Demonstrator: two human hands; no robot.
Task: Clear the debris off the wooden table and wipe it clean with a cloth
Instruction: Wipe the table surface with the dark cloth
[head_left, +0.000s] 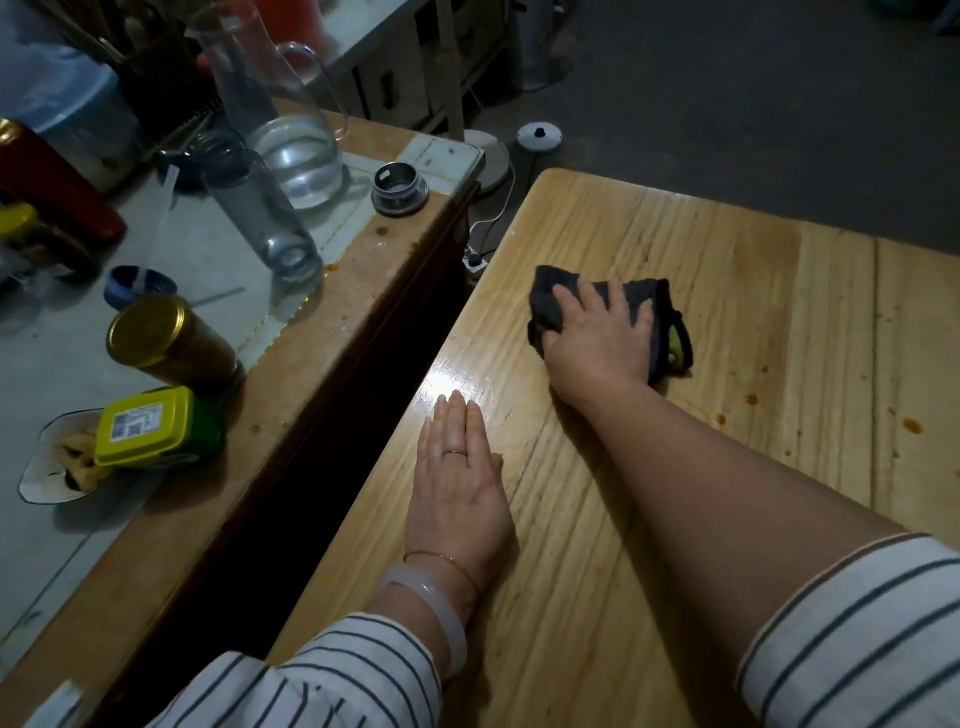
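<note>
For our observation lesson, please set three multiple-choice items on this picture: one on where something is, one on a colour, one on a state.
1. Where is the cloth?
A. Hanging over the table's edge
B. On the wooden table, under the right hand
C. Held up in the air

2. What colour is most of the cloth?
A. White
B. Red
C. Dark grey

3. How is the left hand?
A. Flat on the table, fingers straight
B. Lifted off the table
C. Clenched in a fist

Answers:
1 B, the right hand presses it onto the tabletop.
2 C, the fabric that shows is dark grey.
3 A, it lies palm down near the table's left edge.
</note>
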